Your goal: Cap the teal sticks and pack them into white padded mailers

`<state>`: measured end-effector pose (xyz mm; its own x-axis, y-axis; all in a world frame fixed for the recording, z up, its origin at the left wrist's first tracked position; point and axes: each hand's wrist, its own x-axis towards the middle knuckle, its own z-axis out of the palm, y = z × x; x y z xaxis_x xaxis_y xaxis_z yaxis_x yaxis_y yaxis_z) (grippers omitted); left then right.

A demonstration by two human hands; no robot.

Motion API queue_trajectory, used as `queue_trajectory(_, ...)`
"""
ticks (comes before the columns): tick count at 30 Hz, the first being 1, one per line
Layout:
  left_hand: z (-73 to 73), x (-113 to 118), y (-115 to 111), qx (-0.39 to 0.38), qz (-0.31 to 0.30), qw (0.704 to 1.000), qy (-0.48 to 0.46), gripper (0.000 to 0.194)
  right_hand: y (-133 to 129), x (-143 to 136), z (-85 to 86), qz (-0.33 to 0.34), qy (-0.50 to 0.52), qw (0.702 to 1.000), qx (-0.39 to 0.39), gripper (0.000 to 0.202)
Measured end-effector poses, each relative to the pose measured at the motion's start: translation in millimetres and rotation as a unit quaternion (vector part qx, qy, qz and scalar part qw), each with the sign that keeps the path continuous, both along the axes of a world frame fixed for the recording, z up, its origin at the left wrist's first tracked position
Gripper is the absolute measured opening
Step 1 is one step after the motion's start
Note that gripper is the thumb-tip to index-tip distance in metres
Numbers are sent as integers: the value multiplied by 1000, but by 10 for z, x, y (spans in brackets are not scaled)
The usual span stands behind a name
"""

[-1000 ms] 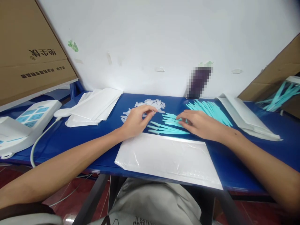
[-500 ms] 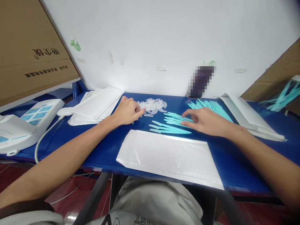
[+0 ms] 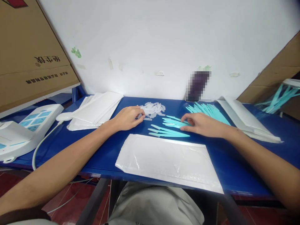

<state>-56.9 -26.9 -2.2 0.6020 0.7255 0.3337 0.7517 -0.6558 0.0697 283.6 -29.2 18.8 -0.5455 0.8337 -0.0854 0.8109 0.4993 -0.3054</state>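
Left hand (image 3: 127, 118): half-curled, at eight o'clock of pale pieces (image 3: 154, 109); grip cannot be told.
Right hand (image 3: 199, 124): thumb and fingers parted, three o'clock of turquoise sticks (image 3: 172, 122); hold unclear.

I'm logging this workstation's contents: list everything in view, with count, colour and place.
Slim plastic sticks: many, turquoise; centre, back right, far right.
Small oblong plastic pieces: many, translucent white; centre back.
Flat glossy packet: one, white; front centre.
Thin paper-like sleeves: several, white; back left.
Folded sheet packaging: count unclear, white; back right.
Plastic power strip: one, white and blue; far left.
Plastic plug with cable: one, white; left.
Pixelated upright object: one, dark; back right.
Cardboard pieces: two, brown; far left, far right.
Tabletop: one, blue; across the middle.
Wall: one, white, with green scraps; behind.
Tiled floor: one, red; below.
Clothed lap: one, grey; bottom centre.
Left hand: one; near the small pieces.
Right hand: one; at the central sticks.
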Motion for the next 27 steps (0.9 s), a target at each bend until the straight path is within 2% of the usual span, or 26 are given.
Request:
queue_trajectory(5, -21, 18, -13, -4, -16, 1000, 11, 32, 28, 62, -10, -19, 28, 998, -53, 61)
queue_trajectory(11, -45, 15, -11, -10, -8, 1000, 13, 38, 14, 66, 26, -7, 35, 994, -102, 54)
queue_trajectory(20, -34, 31, -14, -26, -17, 999, 29, 41, -93, 48, 3, 48, -34, 998, -29, 46)
queue_trajectory(27, -44, 24, -16, -8, -21, 999, 40, 41, -118, -28, -50, 67, -22, 997, 41, 40)
